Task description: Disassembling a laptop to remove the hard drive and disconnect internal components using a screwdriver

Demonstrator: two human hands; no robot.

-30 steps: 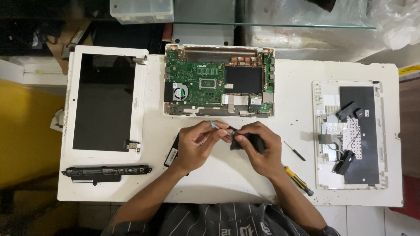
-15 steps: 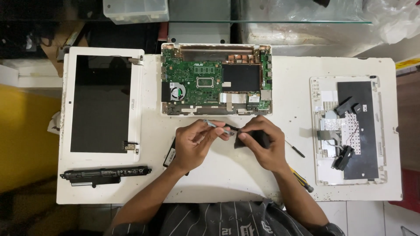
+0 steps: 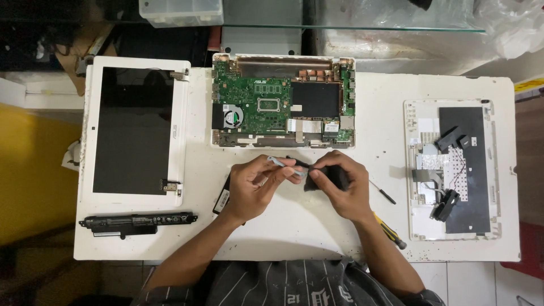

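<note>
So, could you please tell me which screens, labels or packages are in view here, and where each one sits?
Laptop screen: table's left side, flat, dark rectangle in a white frame.
Battery: below the screen, long black bar bearing a pale label strip.
Sticker: opened laptop base, lower right, small white rectangle.
Plastic bag: top right, crumpled, clear.

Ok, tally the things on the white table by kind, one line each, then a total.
Laptop screen panel: 1
Opened laptop base with circuit board: 1
Keyboard cover: 1
Battery bar: 1
Screwdrivers: 2
Small black part held in both hands: 1
Total: 7
</note>
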